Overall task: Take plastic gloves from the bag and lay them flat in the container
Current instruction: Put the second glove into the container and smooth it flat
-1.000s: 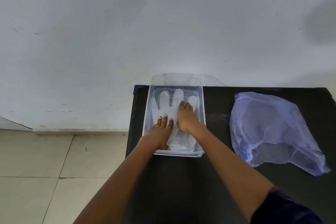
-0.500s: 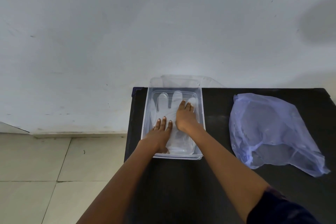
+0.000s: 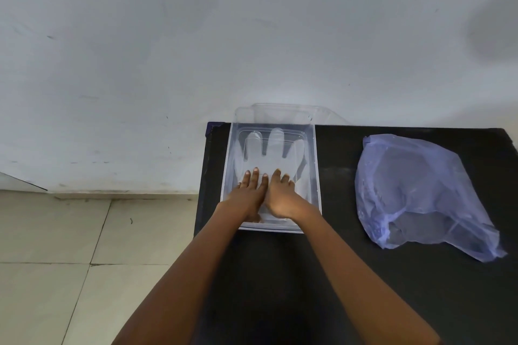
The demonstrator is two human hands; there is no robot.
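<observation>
A clear rectangular container (image 3: 227, 176) stands at the far left of the black table. Inside it lies a translucent plastic glove (image 3: 273, 150), spread flat with its fingers pointing toward the wall. My left hand (image 3: 248, 194) and my right hand (image 3: 281, 196) rest side by side, palms down, on the glove's cuff half, fingers apart and holding nothing. A crumpled bluish plastic bag (image 3: 417, 190) lies to the right of the container, apart from both hands; what it holds is hidden.
The black table (image 3: 336, 274) ends just left of the container, with tiled floor (image 3: 70, 260) beyond. A white wall (image 3: 252, 36) rises right behind the table. The container's clear lid (image 3: 286, 112) leans against the wall behind it.
My right hand has slid back from the glove's fingers toward the cuff and now lies level with my left hand. The glove's fingers are uncovered.
</observation>
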